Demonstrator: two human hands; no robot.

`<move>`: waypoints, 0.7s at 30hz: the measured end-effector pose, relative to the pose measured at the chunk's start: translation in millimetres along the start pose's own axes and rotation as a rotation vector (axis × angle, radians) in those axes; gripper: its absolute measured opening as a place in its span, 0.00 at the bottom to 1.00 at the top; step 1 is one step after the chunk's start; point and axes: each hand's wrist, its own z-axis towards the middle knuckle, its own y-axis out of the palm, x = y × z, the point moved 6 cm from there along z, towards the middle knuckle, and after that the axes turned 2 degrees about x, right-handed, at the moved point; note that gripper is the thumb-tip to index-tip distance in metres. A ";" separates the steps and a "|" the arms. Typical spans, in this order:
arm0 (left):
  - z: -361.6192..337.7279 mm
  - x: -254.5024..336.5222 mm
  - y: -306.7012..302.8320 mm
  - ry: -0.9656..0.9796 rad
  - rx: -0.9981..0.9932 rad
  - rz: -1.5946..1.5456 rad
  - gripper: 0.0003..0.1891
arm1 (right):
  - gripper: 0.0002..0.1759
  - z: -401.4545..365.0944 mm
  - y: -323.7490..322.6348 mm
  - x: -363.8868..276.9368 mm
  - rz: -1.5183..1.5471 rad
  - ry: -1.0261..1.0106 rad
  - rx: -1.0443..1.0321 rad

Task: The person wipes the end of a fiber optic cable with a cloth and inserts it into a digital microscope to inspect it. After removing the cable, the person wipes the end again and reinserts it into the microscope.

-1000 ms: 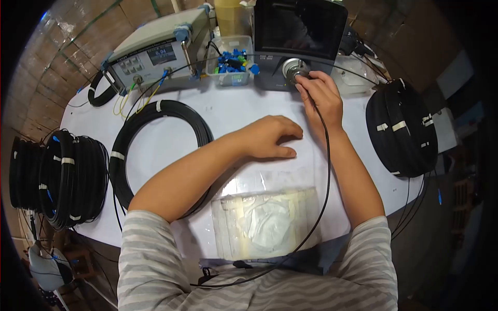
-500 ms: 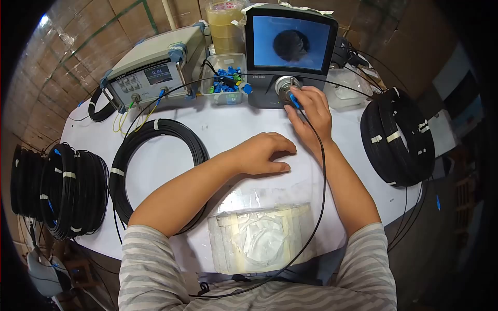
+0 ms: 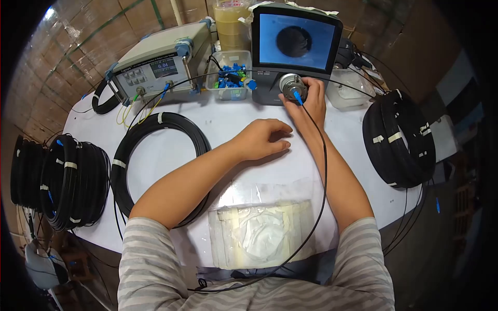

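A fiber inspection microscope (image 3: 265, 89) stands at the back of the table, its screen (image 3: 324, 39) showing a dark round disc on blue. A blue fiber connector (image 3: 298, 97) sits in the round metal port (image 3: 290, 82) on its front. My right hand (image 3: 315, 106) is curled around the port's lower right side, thumb below and left, other fingers partly hidden behind it. From the connector a black cable (image 3: 325, 166) runs down past my right forearm towards my lap. My left hand (image 3: 262, 139) rests on the white table, fingers loosely bent and apart, holding nothing.
A tester (image 3: 155, 72) reading 0.04 stands back left, beside a plastic box (image 3: 228, 94) of blue connectors. Black cable coils lie on the table (image 3: 121, 166) and stand at left (image 3: 67, 181) and right (image 3: 386, 145). A taped pad (image 3: 223, 238) lies at the front edge.
My right hand has shifted from the blue connector to the metal port's side, leaving the connector in the port. The disc on the screen looks rounder and more sharply edged.
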 end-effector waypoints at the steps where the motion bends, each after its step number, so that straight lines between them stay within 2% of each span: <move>1: 0.2 0.8 0.2 0.003 -0.002 0.010 0.22 | 0.37 -0.1 0.6 2.8 -0.003 -0.026 0.007; 5: -0.3 2.9 -2.7 -0.007 0.002 0.040 0.22 | 0.36 -0.4 -1.6 3.7 0.022 -0.098 0.034; 21: 1.4 2.5 -1.5 -0.017 -0.009 0.054 0.22 | 0.37 2.5 -5.0 5.0 0.015 -0.153 0.014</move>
